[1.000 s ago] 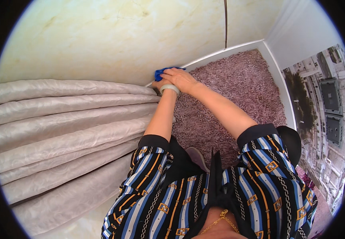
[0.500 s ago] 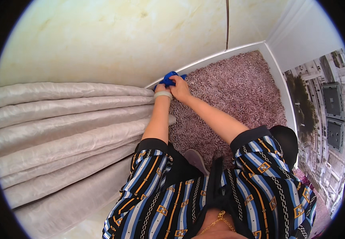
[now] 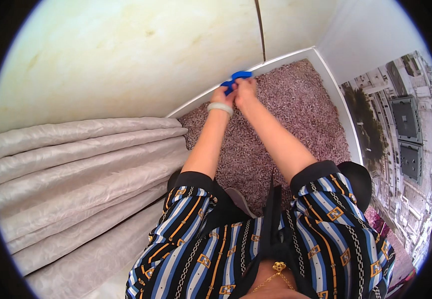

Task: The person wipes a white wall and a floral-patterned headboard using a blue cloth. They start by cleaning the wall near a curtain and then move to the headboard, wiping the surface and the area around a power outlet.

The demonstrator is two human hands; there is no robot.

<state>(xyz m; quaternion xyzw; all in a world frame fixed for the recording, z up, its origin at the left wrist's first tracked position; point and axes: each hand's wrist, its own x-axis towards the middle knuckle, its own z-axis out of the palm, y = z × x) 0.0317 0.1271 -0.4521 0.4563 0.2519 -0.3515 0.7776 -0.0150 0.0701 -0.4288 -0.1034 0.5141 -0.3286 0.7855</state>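
A bright blue cloth (image 3: 242, 74), bunched up, is gripped in both hands near the white baseboard (image 3: 201, 99). My left hand (image 3: 223, 96), with a pale bangle on its wrist, has its fingers closed on the cloth's nearer left end. My right hand (image 3: 246, 91) is right beside it, fingers bent around the cloth's right part. The hands are close together, over the far edge of a mauve shaggy rug (image 3: 285, 114). Slight blur hides the exact finger positions and whether the cloth touches the baseboard.
Pale shiny curtain folds (image 3: 86, 159) fill the left side. A cream marbled wall (image 3: 126, 55) with a dark vertical seam rises ahead. To the right, a white wall meets a printed picture panel (image 3: 380, 114). My shoe (image 3: 240, 202) rests on the rug's near part.
Both hands and the blue cloth have moved right along the baseboard, away from the curtain's end. The view has also shifted somewhat.
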